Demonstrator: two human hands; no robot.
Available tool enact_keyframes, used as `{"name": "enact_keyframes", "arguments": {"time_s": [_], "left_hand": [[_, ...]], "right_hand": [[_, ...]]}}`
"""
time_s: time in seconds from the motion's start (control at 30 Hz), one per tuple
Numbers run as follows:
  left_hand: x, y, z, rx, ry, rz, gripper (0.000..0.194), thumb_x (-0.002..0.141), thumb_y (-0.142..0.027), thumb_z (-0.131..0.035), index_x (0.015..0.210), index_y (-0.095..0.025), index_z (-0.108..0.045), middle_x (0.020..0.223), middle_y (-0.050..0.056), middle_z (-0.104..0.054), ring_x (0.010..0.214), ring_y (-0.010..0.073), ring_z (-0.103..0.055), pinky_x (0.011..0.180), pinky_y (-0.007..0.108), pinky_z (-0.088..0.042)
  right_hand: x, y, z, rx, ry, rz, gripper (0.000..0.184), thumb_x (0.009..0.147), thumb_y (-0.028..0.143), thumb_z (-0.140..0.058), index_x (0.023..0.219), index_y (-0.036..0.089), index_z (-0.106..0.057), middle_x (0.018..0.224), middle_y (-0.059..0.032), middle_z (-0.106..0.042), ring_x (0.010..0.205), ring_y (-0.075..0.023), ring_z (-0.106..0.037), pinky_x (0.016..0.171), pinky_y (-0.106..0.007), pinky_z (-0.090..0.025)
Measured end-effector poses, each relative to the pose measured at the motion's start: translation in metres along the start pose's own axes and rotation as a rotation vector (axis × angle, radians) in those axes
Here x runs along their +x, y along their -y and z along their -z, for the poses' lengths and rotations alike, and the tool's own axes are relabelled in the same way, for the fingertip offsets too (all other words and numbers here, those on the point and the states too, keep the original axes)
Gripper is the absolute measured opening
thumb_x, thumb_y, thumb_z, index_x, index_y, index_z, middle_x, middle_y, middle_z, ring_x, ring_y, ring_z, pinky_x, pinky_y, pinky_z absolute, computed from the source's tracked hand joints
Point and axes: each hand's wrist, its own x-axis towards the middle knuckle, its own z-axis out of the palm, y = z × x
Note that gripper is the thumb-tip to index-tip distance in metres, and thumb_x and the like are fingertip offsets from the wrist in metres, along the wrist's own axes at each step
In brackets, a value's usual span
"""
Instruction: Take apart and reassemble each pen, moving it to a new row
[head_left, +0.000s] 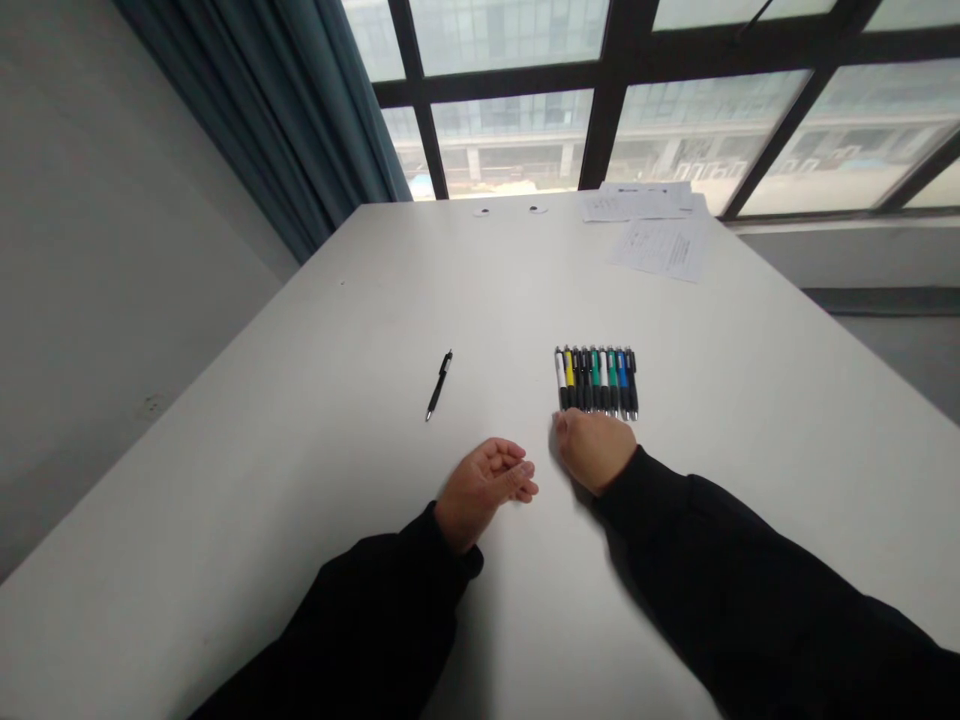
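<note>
On the white table (285, 480) lay a row of click pens (596, 380) — light, stiff, slick, best taken by the barrel — just above our right hand (592, 450), its grip hidden from us, while our left hand (486, 490) rested half-open and empty — near a lone black pen (439, 385).

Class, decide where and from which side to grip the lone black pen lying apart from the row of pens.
Pinch the black pen mid-barrel from above with the left hand: it lies flat, slanted, alone on the white table, both long sides free.
</note>
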Motion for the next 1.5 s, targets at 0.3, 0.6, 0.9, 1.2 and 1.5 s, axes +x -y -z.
{"name": "enact_keyframes", "arguments": {"time_s": [0.3,0.6,0.9,1.2,1.5], "left_hand": [[0.029,-0.025,0.068,1.034,-0.605,-0.627,0.018,0.079,-0.032,-0.069,0.086,-0.018,-0.061,0.079,0.003,-0.054,0.074,0.0188,-0.055,0.072,0.034,-0.048],[0.043,-0.03,0.092,1.174,-0.538,-0.63,0.018,0.088,-0.023,-0.055,0.097,-0.018,-0.069,0.092,0.009,-0.063,0.086,0.0236,-0.058,0.086,0.042,-0.046],[0.02,-0.021,0.051,0.779,-0.004,-0.736,0.013,0.083,-0.018,-0.063,0.091,-0.019,-0.072,0.088,0.006,-0.066,0.079,0.0161,-0.062,0.072,0.029,-0.051],[0.021,-0.021,0.05,0.194,-0.12,-0.431,0.018,0.07,-0.02,-0.08,0.085,-0.015,-0.07,0.085,0.005,-0.073,0.081,0.0146,-0.068,0.078,0.026,-0.055],[0.024,-0.019,0.054,0.017,-0.119,-0.378,0.024,0.071,-0.028,-0.082,0.087,-0.014,-0.073,0.091,0.009,-0.075,0.074,0.0146,-0.069,0.075,0.029,-0.057]], "right_hand": [[-0.005,-0.002,-0.002,-0.024,0.013,0.054,0.042,0.1,0.035,-0.035,0.086,0.015,-0.069,0.078,-0.0141,-0.074,0.067,-0.0237,-0.07,0.059,-0.028,-0.044],[-0.007,-0.014,-0.008,0.232,-0.091,0.17,0.038,0.098,0.042,-0.038,0.083,0.017,-0.062,0.068,-0.0071,-0.068,0.06,-0.019,-0.063,0.055,-0.027,-0.036],[-0.034,-0.045,-0.028,0.992,-0.197,0.208,0.02,0.091,0.039,-0.055,0.099,0.02,-0.057,0.067,0.0003,-0.06,0.047,-0.0129,-0.053,0.05,-0.026,-0.043],[-0.031,-0.042,-0.028,1.256,-0.187,0.09,0.024,0.09,0.041,-0.058,0.099,0.019,-0.063,0.078,-0.003,-0.068,0.047,-0.0124,-0.058,0.046,-0.026,-0.044],[-0.03,-0.042,-0.029,1.319,-0.185,0.008,0.025,0.083,0.041,-0.068,0.092,0.018,-0.063,0.068,-0.0003,-0.064,0.045,-0.0116,-0.056,0.044,-0.025,-0.043]]}}
